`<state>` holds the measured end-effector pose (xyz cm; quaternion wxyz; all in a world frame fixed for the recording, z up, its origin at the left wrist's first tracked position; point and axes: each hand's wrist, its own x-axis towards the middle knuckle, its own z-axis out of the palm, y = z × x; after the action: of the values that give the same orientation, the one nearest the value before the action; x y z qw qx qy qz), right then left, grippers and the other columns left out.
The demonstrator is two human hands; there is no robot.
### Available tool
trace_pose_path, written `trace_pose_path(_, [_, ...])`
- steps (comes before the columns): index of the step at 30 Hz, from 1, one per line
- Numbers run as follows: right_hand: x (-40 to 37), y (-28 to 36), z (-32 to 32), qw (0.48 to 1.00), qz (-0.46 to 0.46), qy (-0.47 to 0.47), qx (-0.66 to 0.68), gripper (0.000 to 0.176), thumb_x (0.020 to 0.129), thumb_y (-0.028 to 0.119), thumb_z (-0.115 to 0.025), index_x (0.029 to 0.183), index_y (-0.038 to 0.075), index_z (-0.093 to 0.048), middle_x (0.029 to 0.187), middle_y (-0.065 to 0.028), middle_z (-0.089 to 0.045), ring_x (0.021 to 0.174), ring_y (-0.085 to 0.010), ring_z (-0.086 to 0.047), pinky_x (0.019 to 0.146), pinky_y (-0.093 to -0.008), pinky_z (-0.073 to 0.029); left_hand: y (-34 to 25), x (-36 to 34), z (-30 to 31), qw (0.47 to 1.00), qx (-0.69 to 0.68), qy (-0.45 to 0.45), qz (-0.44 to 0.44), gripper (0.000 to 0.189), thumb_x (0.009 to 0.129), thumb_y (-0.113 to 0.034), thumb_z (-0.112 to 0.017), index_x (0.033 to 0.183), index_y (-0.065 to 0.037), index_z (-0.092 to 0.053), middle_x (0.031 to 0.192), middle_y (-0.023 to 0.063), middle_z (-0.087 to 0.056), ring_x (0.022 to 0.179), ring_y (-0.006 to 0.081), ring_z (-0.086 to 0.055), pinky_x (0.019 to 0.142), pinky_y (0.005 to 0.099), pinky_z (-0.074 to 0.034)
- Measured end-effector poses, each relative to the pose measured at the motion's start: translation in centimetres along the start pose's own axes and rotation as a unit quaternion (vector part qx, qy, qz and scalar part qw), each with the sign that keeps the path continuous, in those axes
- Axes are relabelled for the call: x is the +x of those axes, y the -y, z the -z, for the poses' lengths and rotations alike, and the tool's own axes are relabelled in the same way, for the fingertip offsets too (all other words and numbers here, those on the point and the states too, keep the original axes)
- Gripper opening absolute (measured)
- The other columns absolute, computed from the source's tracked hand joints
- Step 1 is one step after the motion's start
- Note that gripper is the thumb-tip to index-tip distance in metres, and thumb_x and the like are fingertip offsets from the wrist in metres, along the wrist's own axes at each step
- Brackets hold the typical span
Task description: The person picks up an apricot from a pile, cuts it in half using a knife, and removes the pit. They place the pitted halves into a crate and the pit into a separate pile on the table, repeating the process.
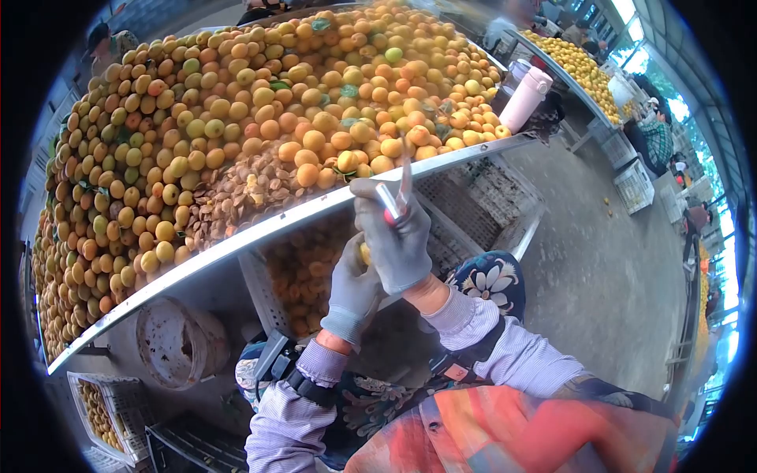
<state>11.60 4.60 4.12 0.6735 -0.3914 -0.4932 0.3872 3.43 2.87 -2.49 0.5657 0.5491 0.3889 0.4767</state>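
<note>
My right hand (pixel 394 240), in a grey glove, is closed round a small tool (pixel 392 201) with a red part and a metal blade pointing up. Against it, my left hand (pixel 351 285), gloved too, is closed on a yellow-orange fruit (pixel 365 253), of which only a small part shows. Both hands are just in front of the metal table edge (pixel 300 211). Beyond the edge lies a big heap of apricots (pixel 260 102), with a pile of brown pits (pixel 236 197) near the rim. Below the edge, left of my hands, a crate holds orange fruit pieces (pixel 303 276).
A pink bottle (pixel 526 100) stands at the table's right end. Empty-looking crates (pixel 493 197) sit under the edge. At lower left are a dirty white bucket (pixel 177 343) and a crate of pits (pixel 102 414). Other people work farther off at right and upper left.
</note>
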Motion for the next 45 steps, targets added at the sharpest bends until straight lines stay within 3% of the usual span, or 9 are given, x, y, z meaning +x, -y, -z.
trace_pose_path(6, [4.0,-1.5,3.6,0.892,-0.306,-0.193,0.271,0.005,0.09,0.014,-0.058,0.085,0.014,-0.058,0.062,0.006,-0.044,0.047,-0.0048,-0.035,0.043,-0.0229,-0.027,-2.5,0.0,0.0,0.983,-0.125,-0.002,0.138,0.048,0.088,0.007,-0.052,0.134,0.001,-0.04,0.106,0.0111,-0.059,0.086,0.0152,-0.065,0.076,0.0258,-0.055])
trace_pose_path(14, [2.7,1.2,3.3,0.967,-0.178,-0.089,0.162,0.016,0.093,0.009,-0.053,0.107,0.007,-0.061,0.064,0.0021,-0.049,0.047,-0.004,-0.039,0.04,-0.0218,-0.033,-0.7,0.2,-0.7,0.966,-0.198,0.06,0.152,0.048,0.088,0.001,-0.058,0.133,0.0,-0.042,0.11,0.0079,-0.057,0.093,0.016,-0.064,0.082,0.0282,-0.054])
trace_pose_path(16, [1.9,1.7,2.9,0.972,-0.173,-0.055,0.15,0.018,0.093,0.008,-0.054,0.109,0.006,-0.062,0.067,0.0014,-0.051,0.049,-0.0036,-0.041,0.041,-0.0214,-0.034,0.5,0.4,-0.7,0.99,-0.123,0.06,-0.012,0.051,0.086,-0.002,-0.063,0.132,-0.001,-0.043,0.11,0.0071,-0.057,0.101,0.0157,-0.06,0.086,0.0275,-0.051])
trace_pose_path(21, [0.0,0.2,1.6,0.978,0.083,0.099,-0.161,0.019,0.089,0.011,-0.061,0.107,0.003,-0.064,0.092,-0.0097,-0.064,0.082,-0.021,-0.063,0.076,-0.0301,-0.049,0.5,0.1,-0.2,0.999,-0.026,0.012,0.022,0.046,0.085,-0.002,-0.064,0.127,0.0,-0.046,0.112,0.0072,-0.057,0.103,0.0133,-0.056,0.087,0.0259,-0.048])
trace_pose_path(25, [0.1,-1.3,0.4,0.993,-0.025,0.021,-0.118,0.022,0.09,0.017,-0.063,0.107,0.003,-0.064,0.087,-0.0078,-0.064,0.081,-0.0177,-0.062,0.074,-0.0286,-0.049,1.4,0.0,-0.3,0.999,-0.017,-0.015,0.024,0.039,0.087,0.0,-0.059,0.125,-0.001,-0.047,0.111,0.0078,-0.058,0.103,0.0133,-0.056,0.085,0.0254,-0.048])
trace_pose_path(27, [1.9,-1.8,1.5,0.967,-0.215,-0.099,0.091,0.017,0.09,0.008,-0.058,0.106,0.01,-0.063,0.07,0.0049,-0.053,0.053,-0.0022,-0.042,0.046,-0.0196,-0.034,2.2,0.1,-0.1,0.993,-0.062,-0.021,0.098,0.038,0.09,0.002,-0.055,0.127,-0.002,-0.046,0.109,0.0089,-0.058,0.099,0.0148,-0.061,0.08,0.0249,-0.05])
trace_pose_path(40, [2.8,-6.7,8.2,0.788,-0.363,-0.191,0.46,0.003,0.093,0.016,-0.059,0.091,0.015,-0.056,0.065,0.0066,-0.042,0.047,-0.0059,-0.03,0.042,-0.0219,-0.024,-0.3,-0.3,-1.1,0.974,-0.174,0.048,0.139,0.045,0.09,0.008,-0.049,0.133,-0.002,-0.039,0.113,0.0102,-0.053,0.089,0.0148,-0.064,0.081,0.0297,-0.057])
trace_pose_path(42, [3.3,-3.2,5.8,0.876,-0.328,-0.264,0.234,0.005,0.095,0.015,-0.054,0.099,0.014,-0.057,0.059,0.0065,-0.038,0.043,-0.0041,-0.025,0.041,-0.0201,-0.022,-0.2,-0.3,-1.1,0.97,-0.179,0.047,0.16,0.046,0.089,0.008,-0.049,0.133,-0.002,-0.04,0.114,0.0096,-0.053,0.089,0.0134,-0.063,0.08,0.0274,-0.056])
trace_pose_path(45, [1.7,-1.4,4.0,0.966,-0.182,-0.117,0.143,0.015,0.092,0.006,-0.055,0.105,0.009,-0.062,0.069,0.0023,-0.052,0.048,-0.0029,-0.04,0.042,-0.0171,-0.03,1.6,0.2,-1.4,0.996,-0.055,0.035,0.062,0.045,0.089,0.008,-0.051,0.132,-0.001,-0.042,0.116,0.0093,-0.054,0.09,0.0131,-0.062,0.081,0.0259,-0.053])
